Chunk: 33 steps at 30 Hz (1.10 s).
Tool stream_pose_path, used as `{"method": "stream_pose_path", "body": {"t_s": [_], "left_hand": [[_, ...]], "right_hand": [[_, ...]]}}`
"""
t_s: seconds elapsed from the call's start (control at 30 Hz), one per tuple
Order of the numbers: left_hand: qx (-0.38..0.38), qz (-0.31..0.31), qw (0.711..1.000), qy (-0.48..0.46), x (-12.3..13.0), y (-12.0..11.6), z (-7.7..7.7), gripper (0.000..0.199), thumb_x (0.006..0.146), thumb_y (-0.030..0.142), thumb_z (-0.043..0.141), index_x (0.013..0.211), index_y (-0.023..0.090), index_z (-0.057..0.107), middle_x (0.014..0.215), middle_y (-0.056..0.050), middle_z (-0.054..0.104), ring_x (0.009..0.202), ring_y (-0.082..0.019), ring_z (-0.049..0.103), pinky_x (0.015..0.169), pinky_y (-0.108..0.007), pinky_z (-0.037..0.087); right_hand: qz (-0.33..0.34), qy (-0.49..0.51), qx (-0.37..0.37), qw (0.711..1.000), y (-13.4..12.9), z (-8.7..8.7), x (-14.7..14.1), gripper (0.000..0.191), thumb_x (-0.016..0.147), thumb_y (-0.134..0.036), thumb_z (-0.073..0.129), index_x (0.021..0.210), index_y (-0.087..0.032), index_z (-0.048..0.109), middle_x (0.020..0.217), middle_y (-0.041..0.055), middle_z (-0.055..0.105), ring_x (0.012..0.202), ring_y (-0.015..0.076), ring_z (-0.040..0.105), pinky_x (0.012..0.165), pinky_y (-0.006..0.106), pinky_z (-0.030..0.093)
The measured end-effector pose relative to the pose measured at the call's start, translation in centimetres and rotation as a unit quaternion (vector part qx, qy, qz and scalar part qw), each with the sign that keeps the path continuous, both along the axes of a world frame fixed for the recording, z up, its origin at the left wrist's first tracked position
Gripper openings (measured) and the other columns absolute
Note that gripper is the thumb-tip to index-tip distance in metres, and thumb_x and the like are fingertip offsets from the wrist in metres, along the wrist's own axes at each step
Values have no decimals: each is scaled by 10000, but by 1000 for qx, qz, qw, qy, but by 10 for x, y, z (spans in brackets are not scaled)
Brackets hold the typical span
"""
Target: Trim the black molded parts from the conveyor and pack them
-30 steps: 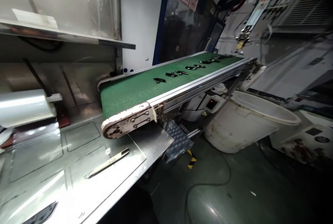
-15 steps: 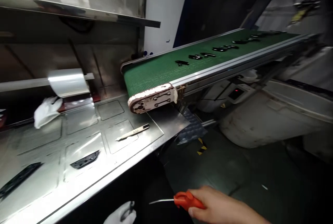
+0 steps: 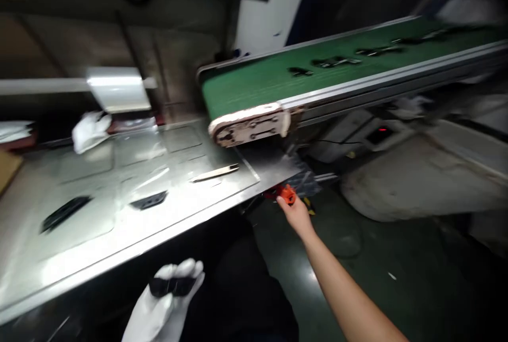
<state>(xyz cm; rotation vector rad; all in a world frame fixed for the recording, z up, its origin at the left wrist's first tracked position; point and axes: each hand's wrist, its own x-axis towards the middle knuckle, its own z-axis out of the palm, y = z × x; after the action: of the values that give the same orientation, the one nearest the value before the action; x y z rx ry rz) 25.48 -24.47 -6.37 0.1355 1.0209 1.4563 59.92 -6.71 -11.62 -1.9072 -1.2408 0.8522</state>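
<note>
My left hand (image 3: 161,305), in a white glove, is closed around a small black plastic part (image 3: 172,286) in front of the bench. My bare right hand (image 3: 296,215) reaches out to the bench's front right corner. Its fingers are on the orange handle (image 3: 287,194) of a tool. The tool's thin metal tip does not show now; it lies at or below the bench edge. On the metal bench (image 3: 159,241) lie a black part (image 3: 150,200), a longer black part (image 3: 65,214) and tweezers (image 3: 215,173).
A green conveyor belt (image 3: 246,85) carrying several black parts (image 3: 335,61) slopes up to the right beyond the bench. A roll of clear film (image 3: 118,89) and a crumpled white glove or cloth (image 3: 91,131) are at the back left. A large pale bin (image 3: 397,188) stands on the right.
My right hand has moved forward with the orange-handled tool to the bench's corner. My left hand has risen further into view with the black part. The camera view has shifted.
</note>
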Motion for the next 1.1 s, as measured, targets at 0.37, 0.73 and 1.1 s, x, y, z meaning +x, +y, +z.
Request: {"method": "stream_pose_path", "body": {"t_s": [0.37, 0.73, 1.1], "left_hand": [[159, 66, 984, 38, -25, 1, 26, 239, 929, 348, 761, 1164, 389, 786, 1317, -19, 735, 1211, -225, 706, 1052, -302, 579], [32, 109, 977, 182, -41, 32, 33, 507, 694, 448, 940, 1125, 211, 819, 1190, -129, 773, 1143, -367, 727, 1028, -449, 612], [142, -272, 431, 848, -119, 136, 78, 192, 1015, 144, 496, 1025, 218, 672, 959, -50, 664, 868, -270, 610, 755, -453, 509]], "right_hand": [[567, 62, 207, 795, -78, 135, -212, 215, 962, -266, 617, 1142, -184, 702, 942, 52, 680, 799, 134, 622, 709, 272, 505], [694, -42, 239, 678, -6, 151, -259, 96, 945, -216, 553, 971, -165, 631, 855, 10, 683, 716, 106, 590, 620, 253, 438], [504, -90, 242, 824, 84, 181, -257, 74, 946, -235, 627, 880, -201, 625, 758, -38, 589, 665, 64, 525, 616, 189, 428]]}}
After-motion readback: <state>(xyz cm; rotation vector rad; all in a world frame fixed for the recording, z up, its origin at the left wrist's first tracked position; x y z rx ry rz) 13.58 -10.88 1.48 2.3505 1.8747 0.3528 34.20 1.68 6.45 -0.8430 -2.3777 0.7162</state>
